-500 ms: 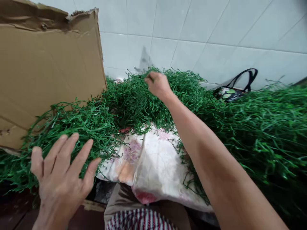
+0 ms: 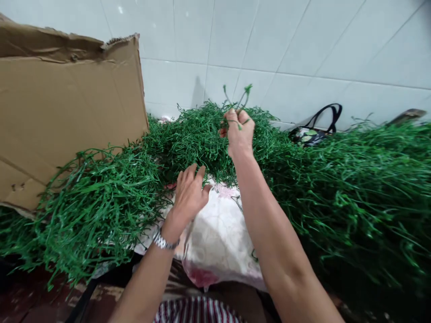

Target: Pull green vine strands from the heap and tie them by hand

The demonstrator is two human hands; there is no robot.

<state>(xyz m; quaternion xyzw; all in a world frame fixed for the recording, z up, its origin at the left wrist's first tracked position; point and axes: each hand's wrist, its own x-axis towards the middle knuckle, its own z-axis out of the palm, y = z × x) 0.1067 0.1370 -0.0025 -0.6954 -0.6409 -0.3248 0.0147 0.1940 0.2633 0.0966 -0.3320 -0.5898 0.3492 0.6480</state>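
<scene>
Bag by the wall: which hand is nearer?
Right. The right hand holds stems left of the bag; the left hand is farther left and lower in view.

Stems: deep green, brighter green where light catches them (image 2: 350, 202)
Cardboard (image 2: 67, 103): plain tan-brown
Wall tiles (image 2: 296, 54): pale bluish white
Cloth (image 2: 218, 229): white with pink and purple floral patches
Bag (image 2: 311, 136): black, white and green print, black handles
Watch (image 2: 163, 240): silver
Shirt (image 2: 198, 310): dark red and white stripes

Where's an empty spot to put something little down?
The flowered cloth has a bare patch between the left hand and right forearm. It's crowded behind and on both sides, with green stems. Above them, between cardboard and right hand, there's open wall.
</scene>
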